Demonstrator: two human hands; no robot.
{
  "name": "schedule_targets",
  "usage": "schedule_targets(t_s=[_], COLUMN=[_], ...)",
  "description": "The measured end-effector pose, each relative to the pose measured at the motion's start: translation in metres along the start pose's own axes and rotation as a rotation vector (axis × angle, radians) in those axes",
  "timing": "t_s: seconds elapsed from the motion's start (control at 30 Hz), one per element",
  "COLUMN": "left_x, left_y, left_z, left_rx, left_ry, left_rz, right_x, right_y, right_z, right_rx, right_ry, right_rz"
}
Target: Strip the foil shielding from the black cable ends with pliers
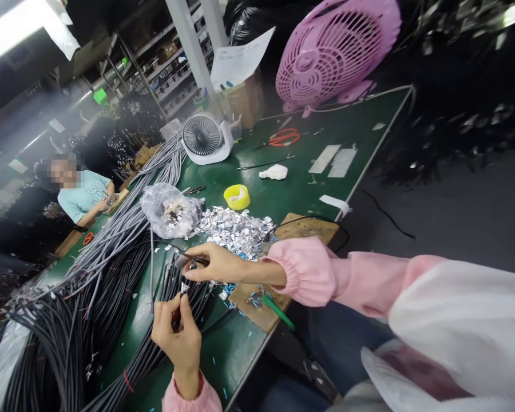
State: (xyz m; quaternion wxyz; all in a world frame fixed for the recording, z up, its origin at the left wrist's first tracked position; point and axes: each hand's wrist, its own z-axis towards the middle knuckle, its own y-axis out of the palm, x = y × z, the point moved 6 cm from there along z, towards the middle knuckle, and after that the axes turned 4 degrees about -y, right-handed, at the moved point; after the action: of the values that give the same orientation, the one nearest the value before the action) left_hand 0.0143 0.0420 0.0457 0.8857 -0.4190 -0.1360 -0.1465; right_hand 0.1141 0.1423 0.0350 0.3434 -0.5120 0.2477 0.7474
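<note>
My left hand (179, 332) is closed in a pinch on the end of a black cable, with a small silver foil piece (184, 287) showing at its fingertips. Just above it, my right hand (217, 263) has thumb and fingers pinched close to the foil. A dark thin strand (193, 257) runs along the right fingers; whether it is held by them I cannot tell. Below both hands lies a bundle of black cables (148, 349) tied with a red band. A heap of silver foil scraps (236, 229) sits beyond my right hand.
On the green table (300, 189) stand a white fan (203, 137) and a pink fan (326, 57). Grey cables (129, 212), a plastic bag (169, 212), a yellow ring (237, 197) and orange scissors (285, 137) lie about. A person (86, 191) works across the table.
</note>
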Motion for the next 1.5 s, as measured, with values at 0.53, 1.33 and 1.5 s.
schedule_targets(t_s=[0.53, 1.33, 1.5], left_x=[0.006, -0.027, -0.013], left_y=[0.036, 0.021, 0.011], left_z=[0.002, 0.017, 0.015], left_rx=[-0.162, -0.188, -0.033], left_ry=[0.141, -0.388, -0.238], left_rz=[0.324, -0.363, -0.248], right_x=[0.002, -0.016, -0.010], right_y=[-0.002, -0.010, -0.008], right_z=[-0.008, -0.003, -0.004], right_rx=[0.070, 0.037, 0.002], right_ry=[-0.023, -0.174, -0.131], right_rz=[-0.410, -0.541, -0.512])
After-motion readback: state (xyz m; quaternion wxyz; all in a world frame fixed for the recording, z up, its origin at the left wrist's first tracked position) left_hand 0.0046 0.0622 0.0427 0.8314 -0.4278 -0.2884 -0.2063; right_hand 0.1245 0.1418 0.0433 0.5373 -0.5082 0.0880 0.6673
